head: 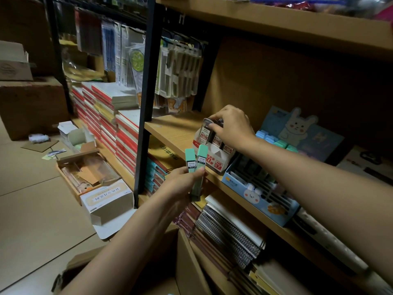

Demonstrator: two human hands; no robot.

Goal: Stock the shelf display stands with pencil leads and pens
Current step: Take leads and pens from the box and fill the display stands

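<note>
My left hand (180, 184) grips two mint-green pencil lead tubes (196, 165), held upright in front of the shelf edge. My right hand (230, 126) reaches over a white and red lead display stand (214, 158) marked HB 0.7 on the wooden shelf (170, 128). Its fingers pinch a grey lead case (205, 133) at the stand's top back row. More grey cases with red labels stand in the rows below. To the right sits a blue bunny display box (255, 201) with dark slots.
A blue rabbit display card with pastel erasers (297, 133) stands at the shelf's back right. Spiral notebooks (229, 231) lie on the shelf below. Red notebook stacks (110, 124) and open cardboard boxes (89, 173) sit on the floor to the left. A black upright post (146, 103) divides the shelving.
</note>
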